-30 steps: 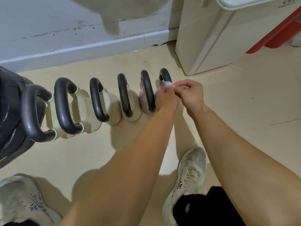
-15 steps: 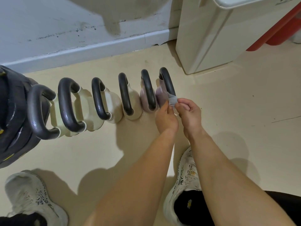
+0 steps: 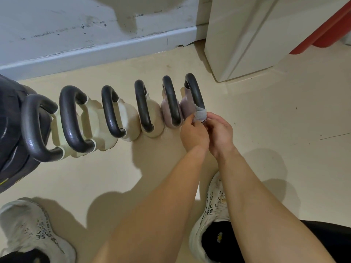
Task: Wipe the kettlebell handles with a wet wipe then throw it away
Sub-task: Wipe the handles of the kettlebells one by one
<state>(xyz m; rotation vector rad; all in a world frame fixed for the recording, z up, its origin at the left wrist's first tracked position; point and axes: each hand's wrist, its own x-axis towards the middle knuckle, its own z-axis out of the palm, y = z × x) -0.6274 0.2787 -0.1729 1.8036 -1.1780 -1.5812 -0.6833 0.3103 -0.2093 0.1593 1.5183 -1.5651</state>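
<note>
Several kettlebells with black handles stand in a row on the floor. The rightmost one, a mauve kettlebell [image 3: 187, 108], has a grey wet wipe [image 3: 200, 114] wrapped round the near lower end of its black handle [image 3: 194, 91]. My left hand [image 3: 193, 132] pinches the wipe from the left side. My right hand [image 3: 220, 132] pinches it from the right, fingers curled. A second mauve kettlebell [image 3: 167, 112] sits just left, then cream ones [image 3: 131, 120].
A cream bin [image 3: 245, 38] stands on the floor behind and right of the row, with a red object [image 3: 326, 29] beyond it. A grey wall and skirting [image 3: 95, 52] run behind. Dark weight plates [image 3: 9, 130] sit far left. My white shoes [image 3: 210, 211] are below.
Both hands slid the wipe from the top of the rightmost handle down its near side to the lower end.
</note>
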